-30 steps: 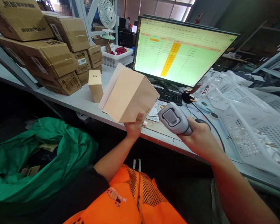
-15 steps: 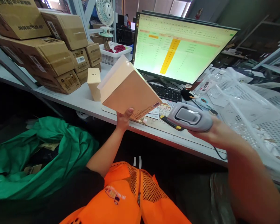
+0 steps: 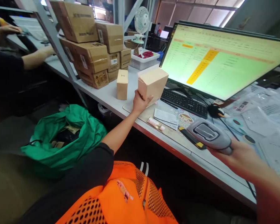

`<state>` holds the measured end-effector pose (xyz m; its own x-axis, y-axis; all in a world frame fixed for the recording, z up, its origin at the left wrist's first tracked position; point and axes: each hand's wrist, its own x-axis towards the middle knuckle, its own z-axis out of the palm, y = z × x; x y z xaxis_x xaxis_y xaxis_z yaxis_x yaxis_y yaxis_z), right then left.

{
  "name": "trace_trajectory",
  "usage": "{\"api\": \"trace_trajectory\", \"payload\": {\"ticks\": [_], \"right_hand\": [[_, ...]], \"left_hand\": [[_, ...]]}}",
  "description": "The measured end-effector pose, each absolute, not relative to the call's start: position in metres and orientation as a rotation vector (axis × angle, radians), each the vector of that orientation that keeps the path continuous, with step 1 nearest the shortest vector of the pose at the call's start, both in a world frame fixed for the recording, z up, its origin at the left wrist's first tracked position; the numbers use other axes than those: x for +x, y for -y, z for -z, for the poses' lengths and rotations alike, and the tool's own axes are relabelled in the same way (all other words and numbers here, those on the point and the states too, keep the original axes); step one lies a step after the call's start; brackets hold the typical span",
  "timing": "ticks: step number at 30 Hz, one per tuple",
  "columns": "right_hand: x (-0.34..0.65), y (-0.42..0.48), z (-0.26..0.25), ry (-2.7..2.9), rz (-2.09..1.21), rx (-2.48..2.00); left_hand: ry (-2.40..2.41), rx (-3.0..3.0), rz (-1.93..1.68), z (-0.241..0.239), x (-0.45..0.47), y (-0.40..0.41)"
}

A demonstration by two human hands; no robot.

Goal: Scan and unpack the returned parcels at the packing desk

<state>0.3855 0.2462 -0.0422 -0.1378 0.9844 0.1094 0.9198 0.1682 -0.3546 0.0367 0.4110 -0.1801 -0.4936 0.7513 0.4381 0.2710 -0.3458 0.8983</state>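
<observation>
My left hand (image 3: 142, 102) grips the near lower edge of a plain tan cardboard box (image 3: 156, 84), held low over the desk in front of the monitor. Left of it a narrower tan box (image 3: 122, 85) stands upright with a small handwritten mark on top. In my right hand (image 3: 238, 152) is a grey barcode scanner (image 3: 207, 133), its head pointing left over the desk's front. A black-and-yellow utility knife (image 3: 192, 138) lies just under the scanner. Folded paper slips (image 3: 166, 118) and a small pinkish-white tube (image 3: 156, 123) rest between the two hands.
Brown cartons (image 3: 91, 57) are stacked at the back left, beside a white basket (image 3: 144, 62) and a small fan (image 3: 141, 21). A monitor (image 3: 219, 59) and keyboard (image 3: 185, 102) stand behind. A green sack (image 3: 67, 140) sits below the desk. Another person's hands (image 3: 10, 29) show far left.
My left hand has lowered the box and turned it, so its large printed face no longer faces me. The view has swung left, bringing another person's arms into sight. The scanner stays in my right hand.
</observation>
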Motion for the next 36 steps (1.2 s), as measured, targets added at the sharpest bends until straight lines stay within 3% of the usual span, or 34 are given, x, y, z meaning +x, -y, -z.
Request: {"api": "trace_trajectory", "payload": {"ticks": [6,13,16,19,24,29,36], "right_hand": [[0.382,-0.25,0.051,2.119,-0.419,-1.923],[0.39,-0.252,0.054,2.077,-0.487,-2.008],[0.388,-0.254,0.055,2.095,-0.442,-1.997],[0.385,-0.254,0.056,2.103,-0.421,-1.956],[0.393,-0.245,0.059,2.056,-0.421,-1.895],[0.415,-0.24,0.065,1.996,-0.349,-1.884],[0.409,-0.227,0.035,1.866,-0.21,-2.113]], "left_hand": [[-1.817,1.404,-1.574,0.186,0.021,-0.425],[-2.052,1.428,-2.111,0.183,-0.03,-0.397],[-2.237,1.146,-1.924,0.179,-0.061,-0.411],[-2.029,0.921,-1.823,0.179,-0.085,-0.428],[-1.631,0.675,-2.193,0.17,-0.128,-0.421],[-0.933,1.099,-2.294,0.145,-0.153,-0.363],[-1.117,2.506,-1.752,0.117,-0.102,-0.272]]}}
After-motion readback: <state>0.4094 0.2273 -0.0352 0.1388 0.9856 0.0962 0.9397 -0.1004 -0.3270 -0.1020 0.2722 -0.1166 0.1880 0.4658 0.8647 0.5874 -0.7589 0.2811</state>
